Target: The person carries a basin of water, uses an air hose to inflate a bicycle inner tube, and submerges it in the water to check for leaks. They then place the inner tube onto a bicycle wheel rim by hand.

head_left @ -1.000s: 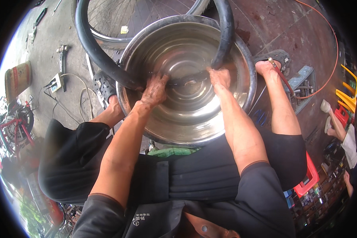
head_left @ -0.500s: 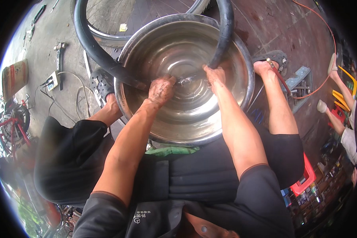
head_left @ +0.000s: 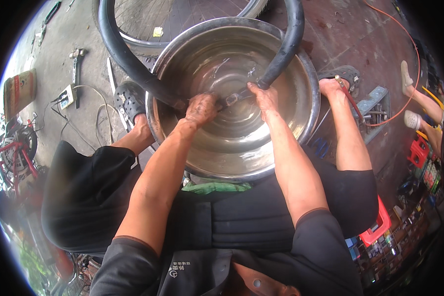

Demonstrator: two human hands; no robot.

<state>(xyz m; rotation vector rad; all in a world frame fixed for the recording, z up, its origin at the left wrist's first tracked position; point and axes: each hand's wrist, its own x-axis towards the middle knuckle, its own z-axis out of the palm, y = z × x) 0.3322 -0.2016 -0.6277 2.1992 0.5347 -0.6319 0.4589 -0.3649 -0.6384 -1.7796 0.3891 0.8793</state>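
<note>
Shifting rightward, the black rubber tube [head_left: 126,63], gripped by left hand [head_left: 202,108] and right hand [head_left: 266,100] within the round steel basin [head_left: 217,173], is exposing its pale-edged squarish mark [head_left: 231,99] more clearly.

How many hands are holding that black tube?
2: the left hand grips the black tube left of the basin's middle, and the right hand grips it farther right. The tube runs past the picture's top, so that part is hidden.
</note>
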